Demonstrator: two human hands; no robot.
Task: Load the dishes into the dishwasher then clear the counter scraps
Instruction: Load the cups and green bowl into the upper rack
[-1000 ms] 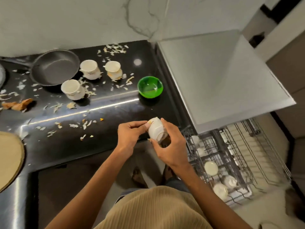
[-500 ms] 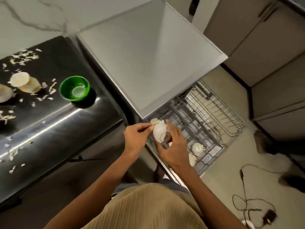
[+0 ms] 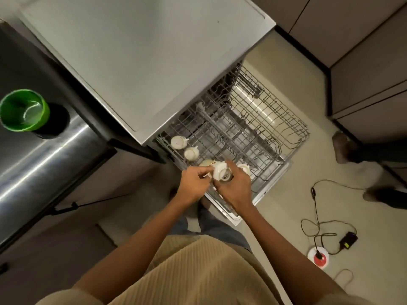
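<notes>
Both hands moved the white cup (image 3: 221, 171) over the dishwasher rack (image 3: 259, 137); left hand (image 3: 193, 183) pinches its rim, right hand (image 3: 234, 187) grips its body.

Relative to the pulled-out dishwasher rack (image 3: 259, 137): five white cups in all, one held (image 3: 221, 170) over its near corner by two hands, left hand (image 3: 193, 184) and right hand (image 3: 234, 188), and four sitting in the rack's near-left part (image 3: 178, 142) (image 3: 191, 153) (image 3: 206, 163) (image 3: 244, 168). One green bowl (image 3: 23, 110) stands on the desk (image 3: 44, 155), well left of the rack.
</notes>
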